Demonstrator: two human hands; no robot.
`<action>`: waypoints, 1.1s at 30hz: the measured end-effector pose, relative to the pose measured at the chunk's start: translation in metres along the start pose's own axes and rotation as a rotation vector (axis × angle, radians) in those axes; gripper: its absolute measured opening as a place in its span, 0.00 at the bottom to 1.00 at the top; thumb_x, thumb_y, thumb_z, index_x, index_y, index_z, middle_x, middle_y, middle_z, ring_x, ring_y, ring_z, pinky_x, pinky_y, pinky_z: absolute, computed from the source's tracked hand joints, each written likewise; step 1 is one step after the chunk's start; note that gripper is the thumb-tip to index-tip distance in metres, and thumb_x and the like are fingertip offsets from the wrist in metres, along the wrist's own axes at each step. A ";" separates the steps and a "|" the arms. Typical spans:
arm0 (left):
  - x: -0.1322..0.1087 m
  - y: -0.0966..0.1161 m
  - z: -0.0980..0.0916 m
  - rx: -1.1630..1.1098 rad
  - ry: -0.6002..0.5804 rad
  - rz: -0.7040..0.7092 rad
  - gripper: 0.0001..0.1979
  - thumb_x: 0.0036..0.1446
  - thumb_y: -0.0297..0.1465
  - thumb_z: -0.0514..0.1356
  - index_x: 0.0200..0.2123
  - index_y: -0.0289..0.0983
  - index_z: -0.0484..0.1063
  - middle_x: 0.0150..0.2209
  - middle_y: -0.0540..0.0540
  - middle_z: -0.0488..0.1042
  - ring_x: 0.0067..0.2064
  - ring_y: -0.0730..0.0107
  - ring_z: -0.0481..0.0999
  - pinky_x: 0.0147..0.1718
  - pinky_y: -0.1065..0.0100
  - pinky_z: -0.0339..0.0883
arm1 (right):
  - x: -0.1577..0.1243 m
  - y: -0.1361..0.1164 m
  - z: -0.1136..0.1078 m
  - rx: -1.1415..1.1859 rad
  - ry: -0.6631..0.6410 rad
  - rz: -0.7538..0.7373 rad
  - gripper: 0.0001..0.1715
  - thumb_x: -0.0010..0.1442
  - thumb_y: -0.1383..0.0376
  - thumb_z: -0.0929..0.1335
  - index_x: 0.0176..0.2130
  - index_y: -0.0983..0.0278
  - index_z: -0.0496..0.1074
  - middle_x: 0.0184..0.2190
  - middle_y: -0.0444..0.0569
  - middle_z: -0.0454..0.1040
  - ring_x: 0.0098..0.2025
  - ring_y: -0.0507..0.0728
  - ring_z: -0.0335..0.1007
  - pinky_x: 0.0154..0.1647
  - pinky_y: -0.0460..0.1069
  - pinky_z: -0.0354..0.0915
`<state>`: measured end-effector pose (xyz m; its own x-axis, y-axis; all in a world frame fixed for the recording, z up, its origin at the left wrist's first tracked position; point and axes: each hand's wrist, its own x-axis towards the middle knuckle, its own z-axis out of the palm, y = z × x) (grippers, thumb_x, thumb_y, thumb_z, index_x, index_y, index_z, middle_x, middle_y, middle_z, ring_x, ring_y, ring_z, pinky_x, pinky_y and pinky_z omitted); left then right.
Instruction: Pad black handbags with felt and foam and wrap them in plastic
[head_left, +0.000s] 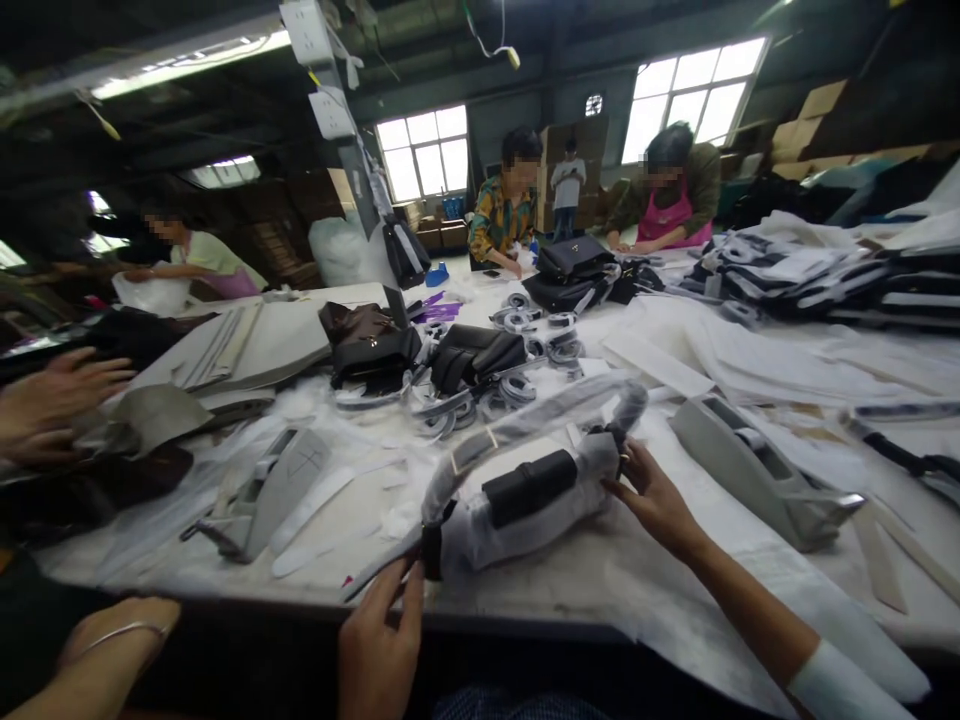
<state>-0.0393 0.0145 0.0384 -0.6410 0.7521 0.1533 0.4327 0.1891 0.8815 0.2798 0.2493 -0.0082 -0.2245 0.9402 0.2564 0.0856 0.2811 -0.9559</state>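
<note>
In front of me on the table lies a handbag (pixel 529 490) with a black flap, its body covered in white wrapping. Its handle (pixel 517 425) is wrapped in clear film and arches up over it. My left hand (pixel 381 635) pinches the bag's left end, by the dark strap below the handle. My right hand (pixel 660 500) grips the opposite end near the handle's fitting, with thumb and fingers on either side. Part of the grip of each hand is hidden.
Grey tape dispensers (pixel 274 490) stand left and right (pixel 765 470) of the bag. Behind it are black bags (pixel 480 355) and wrapped straps rolled into coils (pixel 517 390). A co-worker's hands (pixel 56 405) reach in from the left. A metal post (pixel 364 190) rises mid-table.
</note>
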 end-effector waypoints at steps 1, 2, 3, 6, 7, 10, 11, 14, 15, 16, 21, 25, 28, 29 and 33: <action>-0.001 0.001 -0.011 0.067 0.011 -0.011 0.19 0.51 0.50 0.64 0.35 0.42 0.82 0.37 0.43 0.82 0.42 0.51 0.81 0.45 0.60 0.73 | 0.000 0.006 -0.001 -0.017 -0.013 -0.010 0.48 0.55 0.52 0.74 0.66 0.57 0.53 0.67 0.57 0.60 0.66 0.65 0.59 0.66 0.62 0.59; -0.002 0.004 -0.021 0.101 0.047 -0.017 0.19 0.52 0.51 0.63 0.32 0.42 0.81 0.32 0.44 0.82 0.36 0.54 0.81 0.39 0.62 0.74 | -0.001 0.009 -0.003 -0.043 -0.035 -0.031 0.47 0.56 0.53 0.73 0.67 0.57 0.52 0.67 0.56 0.59 0.66 0.65 0.59 0.66 0.61 0.59; -0.001 0.010 -0.029 0.112 0.106 -0.008 0.20 0.54 0.52 0.61 0.31 0.42 0.81 0.30 0.45 0.81 0.32 0.57 0.80 0.36 0.63 0.73 | -0.001 0.008 -0.005 -0.084 -0.069 -0.059 0.45 0.58 0.55 0.72 0.67 0.56 0.52 0.67 0.55 0.59 0.66 0.64 0.59 0.66 0.61 0.59; 0.010 0.036 -0.033 0.029 0.186 0.119 0.22 0.58 0.52 0.57 0.45 0.43 0.78 0.42 0.45 0.80 0.40 0.58 0.79 0.42 0.63 0.72 | 0.001 -0.009 -0.014 -0.271 -0.190 -0.119 0.40 0.61 0.64 0.66 0.69 0.56 0.51 0.65 0.52 0.64 0.64 0.61 0.64 0.65 0.59 0.61; 0.017 0.045 -0.028 -0.028 0.144 0.171 0.25 0.59 0.51 0.56 0.53 0.45 0.74 0.51 0.45 0.77 0.48 0.56 0.78 0.49 0.62 0.70 | 0.003 -0.016 -0.017 -0.348 -0.220 -0.124 0.40 0.61 0.68 0.64 0.69 0.56 0.52 0.62 0.51 0.68 0.62 0.60 0.66 0.63 0.58 0.63; 0.038 0.067 -0.007 -0.186 -0.084 0.246 0.32 0.61 0.52 0.54 0.66 0.47 0.60 0.65 0.45 0.65 0.64 0.53 0.65 0.62 0.57 0.58 | 0.015 -0.031 -0.024 -0.558 -0.168 -0.043 0.39 0.59 0.75 0.61 0.67 0.57 0.57 0.48 0.49 0.79 0.50 0.57 0.77 0.53 0.52 0.70; 0.044 0.070 -0.001 -0.216 -0.140 0.237 0.33 0.61 0.53 0.54 0.66 0.47 0.60 0.64 0.45 0.66 0.64 0.53 0.65 0.63 0.56 0.56 | 0.020 -0.033 -0.024 -0.612 -0.112 0.010 0.36 0.59 0.75 0.60 0.65 0.58 0.60 0.45 0.48 0.80 0.46 0.55 0.78 0.49 0.49 0.71; 0.054 0.070 0.012 -0.275 -0.179 0.145 0.31 0.57 0.54 0.59 0.58 0.44 0.70 0.53 0.43 0.76 0.56 0.53 0.73 0.57 0.58 0.64 | 0.041 -0.030 -0.019 -0.701 0.018 0.156 0.28 0.61 0.75 0.59 0.59 0.64 0.66 0.39 0.49 0.80 0.36 0.54 0.79 0.40 0.46 0.70; 0.055 0.069 0.013 -0.301 -0.158 0.108 0.29 0.55 0.53 0.62 0.54 0.43 0.74 0.48 0.43 0.78 0.52 0.55 0.75 0.53 0.60 0.67 | 0.048 -0.027 -0.016 -0.716 0.029 0.184 0.27 0.61 0.75 0.60 0.58 0.66 0.66 0.37 0.50 0.80 0.35 0.54 0.78 0.38 0.46 0.69; 0.054 0.068 0.015 -0.332 -0.136 0.072 0.27 0.53 0.53 0.64 0.50 0.42 0.76 0.44 0.44 0.79 0.48 0.57 0.77 0.49 0.64 0.69 | 0.054 -0.024 -0.012 -0.728 0.031 0.205 0.26 0.61 0.74 0.62 0.59 0.67 0.65 0.35 0.51 0.80 0.34 0.55 0.78 0.36 0.46 0.68; 0.041 0.069 0.021 -0.633 0.055 -0.063 0.23 0.48 0.52 0.68 0.35 0.39 0.76 0.29 0.51 0.75 0.37 0.70 0.74 0.42 0.72 0.68 | 0.071 -0.008 0.006 -0.801 -0.018 0.245 0.39 0.61 0.69 0.67 0.67 0.68 0.53 0.38 0.53 0.80 0.40 0.59 0.78 0.37 0.46 0.65; 0.028 0.071 0.025 -0.615 0.042 -0.088 0.26 0.44 0.52 0.70 0.37 0.37 0.77 0.30 0.50 0.76 0.36 0.68 0.75 0.40 0.70 0.69 | 0.075 -0.001 0.007 -0.883 -0.100 0.278 0.40 0.62 0.65 0.68 0.68 0.65 0.52 0.42 0.57 0.79 0.44 0.63 0.76 0.39 0.49 0.65; 0.022 0.072 0.023 -0.522 -0.048 -0.074 0.28 0.43 0.51 0.71 0.41 0.37 0.78 0.32 0.48 0.78 0.37 0.64 0.76 0.39 0.68 0.70 | 0.079 0.001 0.005 -0.934 -0.150 0.299 0.32 0.63 0.61 0.68 0.64 0.64 0.60 0.46 0.61 0.77 0.48 0.64 0.74 0.43 0.51 0.66; 0.022 0.073 0.022 -0.518 -0.064 -0.065 0.27 0.44 0.51 0.70 0.42 0.37 0.78 0.33 0.48 0.79 0.38 0.64 0.76 0.40 0.68 0.70 | 0.079 0.001 0.005 -0.944 -0.162 0.301 0.30 0.64 0.59 0.68 0.62 0.64 0.62 0.47 0.60 0.76 0.48 0.64 0.74 0.45 0.52 0.67; 0.028 0.075 0.017 -0.566 -0.101 -0.058 0.25 0.49 0.50 0.68 0.43 0.38 0.77 0.40 0.46 0.80 0.42 0.63 0.77 0.44 0.67 0.70 | 0.078 0.000 0.005 -0.954 -0.172 0.286 0.27 0.67 0.55 0.66 0.61 0.65 0.63 0.50 0.56 0.73 0.48 0.61 0.73 0.49 0.58 0.69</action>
<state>-0.0136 0.0605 0.1008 -0.5778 0.8124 0.0788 -0.0257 -0.1146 0.9931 0.2575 0.3211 0.0112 -0.2046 0.9770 -0.0607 0.8818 0.1570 -0.4447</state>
